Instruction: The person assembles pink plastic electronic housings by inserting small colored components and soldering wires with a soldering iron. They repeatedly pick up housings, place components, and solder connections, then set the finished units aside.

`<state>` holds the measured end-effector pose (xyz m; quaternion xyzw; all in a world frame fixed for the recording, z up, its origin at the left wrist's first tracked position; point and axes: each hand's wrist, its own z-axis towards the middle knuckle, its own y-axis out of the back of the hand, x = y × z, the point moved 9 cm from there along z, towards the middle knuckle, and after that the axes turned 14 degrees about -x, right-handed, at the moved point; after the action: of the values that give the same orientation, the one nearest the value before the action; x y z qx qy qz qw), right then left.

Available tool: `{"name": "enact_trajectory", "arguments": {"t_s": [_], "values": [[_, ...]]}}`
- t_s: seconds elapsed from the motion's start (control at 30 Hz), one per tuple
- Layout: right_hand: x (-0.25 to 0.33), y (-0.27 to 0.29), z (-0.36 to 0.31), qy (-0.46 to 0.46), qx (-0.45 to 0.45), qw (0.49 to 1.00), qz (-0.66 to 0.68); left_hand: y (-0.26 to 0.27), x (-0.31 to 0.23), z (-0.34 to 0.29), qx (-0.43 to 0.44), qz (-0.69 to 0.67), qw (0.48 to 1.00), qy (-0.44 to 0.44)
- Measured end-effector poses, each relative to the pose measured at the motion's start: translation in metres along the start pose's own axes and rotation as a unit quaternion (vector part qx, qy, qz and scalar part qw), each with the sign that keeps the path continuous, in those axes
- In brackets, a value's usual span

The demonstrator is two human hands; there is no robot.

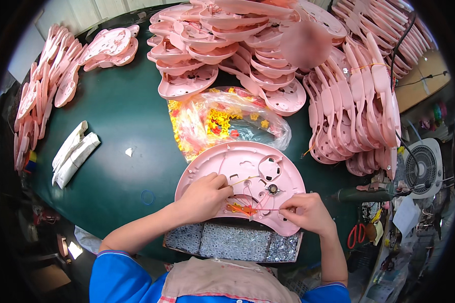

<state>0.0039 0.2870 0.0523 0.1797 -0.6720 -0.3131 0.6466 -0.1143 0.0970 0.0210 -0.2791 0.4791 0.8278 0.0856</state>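
Observation:
A pink curved plastic shell (212, 160) lies with its inner side up in front of me. On it are a round dark speaker (273, 189), a small orange board (241, 208) and several thin wires. My left hand (206, 198) rests over the shell's left part, its fingers pinched on the end of a thin yellow wire (245, 180). At the shell's right edge my right hand (308, 213) pinches a thin red wire (267, 209), which runs across from the board. The wire ends are hidden in my fingertips.
A plastic bag (194, 126) of small yellow and red parts lies just beyond the shell. Stacks of pink shells (187, 83) stand behind it, with more at right (354, 96). A tray (227, 242) of small metallic parts sits nearest me. A cylindrical electric screwdriver (364, 194) lies at right.

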Motion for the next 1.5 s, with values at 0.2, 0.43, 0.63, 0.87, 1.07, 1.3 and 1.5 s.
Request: {"name": "enact_trajectory", "arguments": {"t_s": [0.2,0.43,0.63,0.87,1.07,1.3,1.5], "values": [[0.018,-0.013,0.006,0.15,-0.117,0.953,-0.237,0.009,0.006,-0.004,-0.027,0.126,0.992,0.014],[0.021,-0.031,0.018,0.141,-0.205,0.957,-0.15,0.036,0.007,-0.014,-0.139,0.059,0.988,0.009],[0.024,-0.034,0.017,0.163,-0.211,0.943,-0.2,0.045,-0.003,-0.017,-0.209,0.018,0.978,-0.009],[0.013,-0.047,0.031,0.17,-0.141,0.958,-0.185,0.045,-0.009,-0.014,-0.198,0.038,0.979,0.001],[-0.002,-0.024,0.028,-0.026,-0.074,0.994,0.078,0.068,-0.001,-0.029,-0.22,0.075,0.97,0.067],[-0.067,0.021,-0.045,-0.095,-0.177,0.963,-0.178,0.076,0.038,-0.086,-0.27,0.021,0.933,0.235],[-0.01,0.036,0.026,-0.027,-0.298,0.926,0.228,0.152,0.031,-0.091,-0.535,-0.23,0.801,0.139]]}}
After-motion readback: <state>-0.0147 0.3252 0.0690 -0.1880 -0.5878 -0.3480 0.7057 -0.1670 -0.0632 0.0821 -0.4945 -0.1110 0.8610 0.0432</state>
